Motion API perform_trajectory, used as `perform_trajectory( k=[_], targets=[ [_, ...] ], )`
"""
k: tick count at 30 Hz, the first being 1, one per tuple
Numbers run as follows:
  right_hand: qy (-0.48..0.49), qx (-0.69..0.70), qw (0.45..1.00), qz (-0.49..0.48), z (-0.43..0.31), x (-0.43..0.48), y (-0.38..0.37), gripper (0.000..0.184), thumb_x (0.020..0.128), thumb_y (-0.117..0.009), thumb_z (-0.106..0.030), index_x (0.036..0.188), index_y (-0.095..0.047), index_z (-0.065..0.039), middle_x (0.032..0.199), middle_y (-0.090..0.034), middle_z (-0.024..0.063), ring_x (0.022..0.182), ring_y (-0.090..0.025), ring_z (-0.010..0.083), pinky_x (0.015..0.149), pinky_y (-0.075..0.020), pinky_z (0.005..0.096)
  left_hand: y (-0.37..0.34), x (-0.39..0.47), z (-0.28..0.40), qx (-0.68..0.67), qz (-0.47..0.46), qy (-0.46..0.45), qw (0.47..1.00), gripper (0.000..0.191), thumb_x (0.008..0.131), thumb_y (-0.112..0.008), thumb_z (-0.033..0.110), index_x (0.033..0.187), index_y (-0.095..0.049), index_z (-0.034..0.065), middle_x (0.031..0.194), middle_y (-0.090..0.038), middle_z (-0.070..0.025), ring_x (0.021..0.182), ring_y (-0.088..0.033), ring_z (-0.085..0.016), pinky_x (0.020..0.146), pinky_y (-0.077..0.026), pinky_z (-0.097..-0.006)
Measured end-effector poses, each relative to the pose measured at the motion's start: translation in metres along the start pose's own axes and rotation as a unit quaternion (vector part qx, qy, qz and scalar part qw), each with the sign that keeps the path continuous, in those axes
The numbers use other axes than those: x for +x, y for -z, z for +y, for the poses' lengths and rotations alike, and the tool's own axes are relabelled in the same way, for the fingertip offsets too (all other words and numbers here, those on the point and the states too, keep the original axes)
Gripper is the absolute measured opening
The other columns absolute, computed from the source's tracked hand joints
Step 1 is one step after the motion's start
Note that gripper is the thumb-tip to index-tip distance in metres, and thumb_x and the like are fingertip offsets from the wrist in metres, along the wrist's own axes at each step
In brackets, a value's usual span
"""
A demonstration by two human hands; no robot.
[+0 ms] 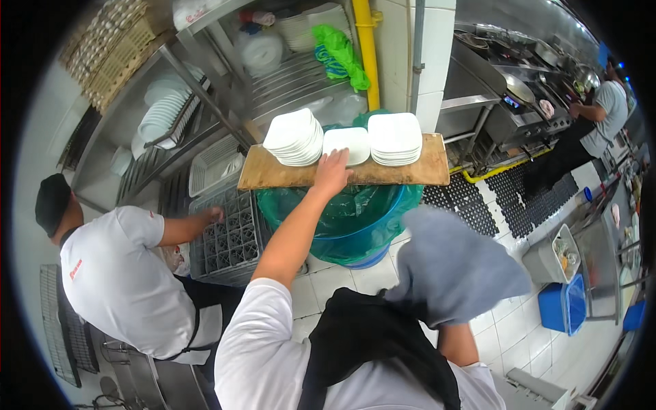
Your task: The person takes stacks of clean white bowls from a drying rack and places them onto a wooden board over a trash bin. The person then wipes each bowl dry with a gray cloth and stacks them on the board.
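Note:
My left hand (333, 171) reaches out over the wooden board (292, 177), fingers extended over the front edge of a white square plate (351, 143); whether it touches the plate is unclear. To the left of this plate rises a tall stack of white square plates (293, 134), and another stack (394, 136) stands to its right. A blurred grey-blue cloth (456, 266) is in my right hand, which the fabric hides; only the forearm shows below it. The board lies across a blue bin (366, 233) lined with a green plastic bag (338, 248).
At left, a co-worker (123, 277) reaches over a grey glass rack (230, 236). Metal shelves (279, 95) hold dishes and a bright green bag (341, 51). A yellow pipe (365, 56) runs behind the board. Another person (599, 113) stands by the stove at right.

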State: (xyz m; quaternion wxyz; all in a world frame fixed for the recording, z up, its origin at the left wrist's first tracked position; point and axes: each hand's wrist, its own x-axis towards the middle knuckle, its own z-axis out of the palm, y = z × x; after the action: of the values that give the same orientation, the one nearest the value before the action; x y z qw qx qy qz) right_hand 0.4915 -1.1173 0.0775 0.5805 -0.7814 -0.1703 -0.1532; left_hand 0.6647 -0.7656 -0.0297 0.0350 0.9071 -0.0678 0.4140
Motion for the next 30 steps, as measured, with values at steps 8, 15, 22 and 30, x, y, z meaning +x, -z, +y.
perform_trajectory(
  k=[8,15,22,30],
  targets=[
    [0.063,-0.012,0.986,-0.154,-0.003,-0.003,-0.034,0.018,0.071,-0.075,-0.01,0.088,-0.07,-0.009,0.095,-0.064,0.0062,0.087,-0.06,0.025,0.075,-0.0458,0.0372,0.024,-0.041,0.01,-0.047,-0.209,-0.019,0.977,0.008,0.088,-0.063,0.012,0.094,-0.067,0.0065,0.086,-0.069,-0.0163,0.082,-0.067,-0.034,0.072,-0.05,-0.0465],
    [0.167,-0.227,0.942,-0.18,-0.002,0.001,-0.027,0.016,0.07,-0.069,-0.023,0.079,-0.062,-0.012,0.086,-0.059,0.0052,0.088,-0.057,0.0261,0.077,-0.0412,0.0403,0.109,-0.114,0.051,-0.329,0.074,0.456,0.823,0.014,0.1,-0.055,0.011,0.104,-0.06,-0.0018,0.09,-0.065,-0.0061,0.086,-0.06,-0.02,0.084,-0.046,-0.0302],
    [0.153,-0.091,0.972,-0.153,-0.009,0.031,-0.074,0.029,0.072,-0.072,-0.022,0.097,-0.067,-0.008,0.106,-0.061,0.011,0.105,-0.055,0.034,0.091,-0.0421,0.0406,0.199,-0.144,0.109,-0.241,-0.078,0.076,0.964,0.026,0.073,-0.06,-0.004,0.095,-0.067,0.0092,0.098,-0.07,-0.0077,0.098,-0.065,-0.029,0.094,-0.045,-0.0489],
    [0.173,0.138,0.933,-0.284,-0.035,0.019,-0.13,0.055,0.073,-0.081,-0.024,0.119,-0.061,-0.003,0.124,-0.055,0.0196,0.121,-0.052,0.0345,0.101,-0.0429,0.045,0.244,-0.146,0.111,-0.191,0.172,0.24,0.936,0.102,0.08,-0.08,0.049,0.15,-0.023,0.0021,0.152,-0.027,-0.0294,0.134,-0.041,-0.043,0.111,-0.029,-0.0547]
  ],
)
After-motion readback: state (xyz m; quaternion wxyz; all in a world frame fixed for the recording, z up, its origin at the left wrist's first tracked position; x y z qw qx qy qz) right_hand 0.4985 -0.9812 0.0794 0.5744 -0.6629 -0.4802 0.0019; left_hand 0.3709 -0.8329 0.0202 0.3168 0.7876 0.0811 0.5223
